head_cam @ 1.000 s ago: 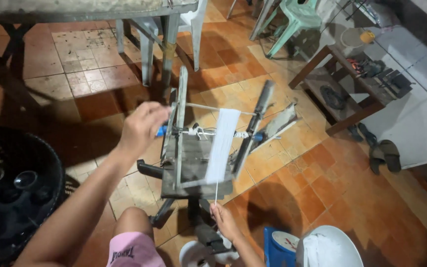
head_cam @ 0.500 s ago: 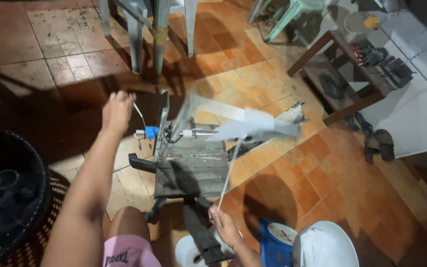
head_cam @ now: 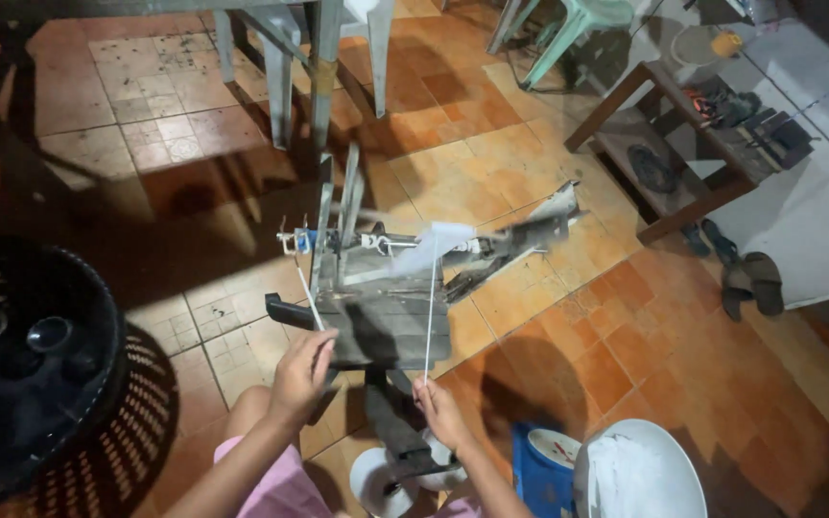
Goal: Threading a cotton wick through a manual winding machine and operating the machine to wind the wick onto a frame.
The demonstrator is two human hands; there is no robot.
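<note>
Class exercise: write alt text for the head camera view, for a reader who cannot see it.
Seen from above, a person's left hand and right hand each pinch a thin white strand running up to a small metal winding frame on an orange tiled floor. A black perforated basket sits at left.

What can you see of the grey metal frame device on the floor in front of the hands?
The grey metal frame device stands on the orange tiled floor. It looks like worn metal: two upright bars at the back, a dark flat panel in front and a long arm angled out to the right. A white strip runs from its middle down to the right hand. The left hand pinches a thin line leading to its left side.
</note>
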